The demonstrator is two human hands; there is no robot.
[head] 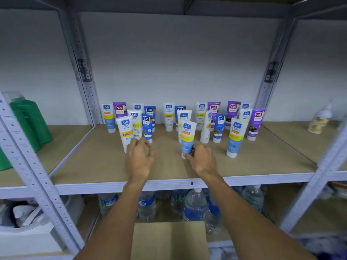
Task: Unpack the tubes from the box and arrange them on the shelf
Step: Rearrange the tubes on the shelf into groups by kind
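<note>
tubes stand on the shelf; right grip holds a blue safi tube, left grip wide and loose beside a white tube.

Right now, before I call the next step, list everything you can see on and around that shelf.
tubes: about twenty, white, blue and purple, standing on the middle board
held tube: one, white, yellow and blue, front centre
shelf: one, grey metal frame, brown boards
jugs: two or more, green, left bay
water bottles: several, clear with blue labels, lower level
cardboard box: one, brown, bottom centre
pale bottle: one, blurred, right bay
left hand: open, beside a front white tube
right hand: pinches the held tube's base
</note>
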